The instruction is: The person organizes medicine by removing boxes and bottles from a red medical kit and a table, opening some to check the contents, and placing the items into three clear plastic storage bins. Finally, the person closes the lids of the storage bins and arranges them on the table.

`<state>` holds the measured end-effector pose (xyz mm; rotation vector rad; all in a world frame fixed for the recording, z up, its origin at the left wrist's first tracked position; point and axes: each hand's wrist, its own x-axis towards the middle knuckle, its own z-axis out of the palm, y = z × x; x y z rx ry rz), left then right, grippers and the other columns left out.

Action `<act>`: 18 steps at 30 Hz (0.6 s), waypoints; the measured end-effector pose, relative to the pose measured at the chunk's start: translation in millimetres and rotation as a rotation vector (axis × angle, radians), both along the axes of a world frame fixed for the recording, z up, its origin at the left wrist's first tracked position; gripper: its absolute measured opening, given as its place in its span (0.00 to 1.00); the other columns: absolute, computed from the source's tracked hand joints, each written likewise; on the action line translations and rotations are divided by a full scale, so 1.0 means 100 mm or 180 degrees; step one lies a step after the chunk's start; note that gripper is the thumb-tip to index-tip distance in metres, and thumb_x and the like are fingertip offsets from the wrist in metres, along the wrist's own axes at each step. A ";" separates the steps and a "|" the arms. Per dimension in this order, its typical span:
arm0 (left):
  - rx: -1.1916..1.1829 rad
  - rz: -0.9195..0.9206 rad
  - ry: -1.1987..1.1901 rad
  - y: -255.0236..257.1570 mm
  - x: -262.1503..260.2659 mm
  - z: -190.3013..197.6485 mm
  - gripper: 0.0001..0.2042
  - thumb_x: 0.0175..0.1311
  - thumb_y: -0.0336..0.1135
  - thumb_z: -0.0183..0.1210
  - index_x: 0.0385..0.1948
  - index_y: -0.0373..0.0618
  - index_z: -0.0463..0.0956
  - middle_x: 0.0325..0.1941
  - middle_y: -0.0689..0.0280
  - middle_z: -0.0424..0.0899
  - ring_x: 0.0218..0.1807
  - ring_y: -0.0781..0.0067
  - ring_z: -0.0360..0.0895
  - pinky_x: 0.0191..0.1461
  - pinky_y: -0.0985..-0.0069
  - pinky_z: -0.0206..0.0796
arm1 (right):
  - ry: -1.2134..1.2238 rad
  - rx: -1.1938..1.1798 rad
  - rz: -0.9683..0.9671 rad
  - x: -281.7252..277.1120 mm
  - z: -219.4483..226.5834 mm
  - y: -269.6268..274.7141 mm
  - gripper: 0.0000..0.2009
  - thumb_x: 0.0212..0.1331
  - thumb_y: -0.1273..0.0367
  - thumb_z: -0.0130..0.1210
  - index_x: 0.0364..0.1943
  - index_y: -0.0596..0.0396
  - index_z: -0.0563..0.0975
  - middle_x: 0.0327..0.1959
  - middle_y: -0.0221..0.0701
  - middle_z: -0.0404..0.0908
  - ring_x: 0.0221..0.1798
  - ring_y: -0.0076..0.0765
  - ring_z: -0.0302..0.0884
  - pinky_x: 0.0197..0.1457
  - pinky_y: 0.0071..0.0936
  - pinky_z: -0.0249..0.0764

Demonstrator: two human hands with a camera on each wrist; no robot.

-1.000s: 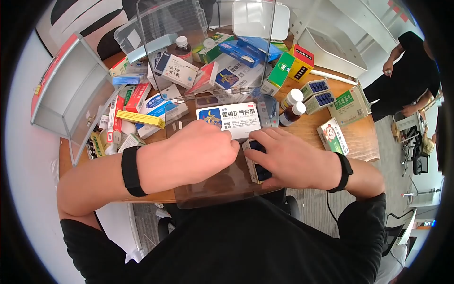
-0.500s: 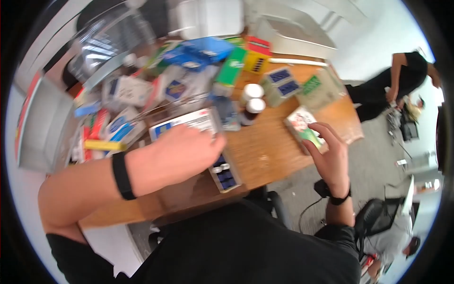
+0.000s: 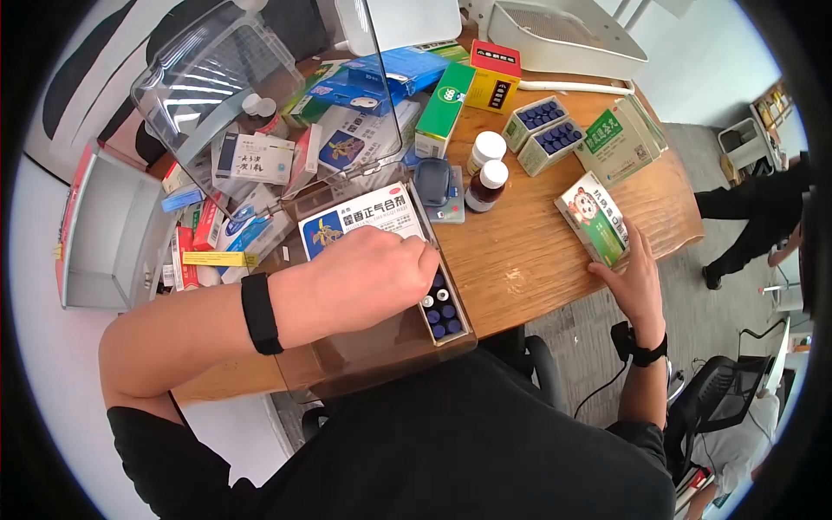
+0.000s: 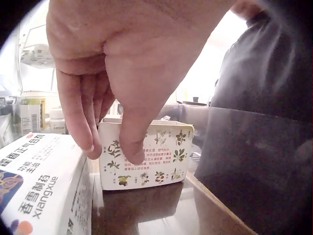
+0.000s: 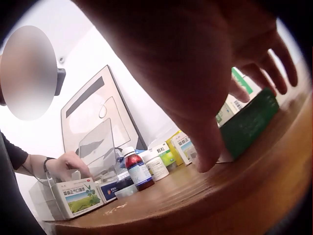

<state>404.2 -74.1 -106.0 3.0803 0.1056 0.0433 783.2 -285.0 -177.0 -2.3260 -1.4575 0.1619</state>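
Note:
My left hand [image 3: 360,276] reaches over a clear plastic case [image 3: 329,355]. Its thumb presses on a printed cardboard box of vials [image 4: 159,171], with the fingers at the box's side. Blue caps and a couple of white ones show in that open box in the head view. A white-and-blue medicine box [image 3: 368,218] lies beside it, partly covered by the hand. My right hand [image 3: 640,282] is at a white-and-green medicine box [image 3: 596,219] on the table's right, thumb by its near corner and extended fingers along its right edge.
Two white-capped bottles [image 3: 487,175] stand mid-table. Behind them are two packs of blue-capped vials [image 3: 544,132] and a green box [image 3: 446,108]. Many medicine boxes [image 3: 256,159] pile up at the left, under a raised clear lid [image 3: 260,95]. The wooden table [image 3: 511,277] ends near my body.
My right hand has left the box of vials and swung right to the white-and-green box. My left hand stays over the clear case. The head view has shifted.

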 end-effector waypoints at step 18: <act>0.0124 0.1024 0.0267 -0.15 -0.54 0.50 0.19 0.60 0.41 0.76 0.44 0.40 0.80 0.35 0.60 0.83 0.37 0.57 0.86 0.38 0.61 0.78 | -0.1551 -0.0090 0.2029 -0.09 0.67 1.57 0.32 0.57 0.75 0.72 0.69 0.59 0.77 0.72 0.42 0.77 0.73 0.54 0.75 0.76 0.50 0.72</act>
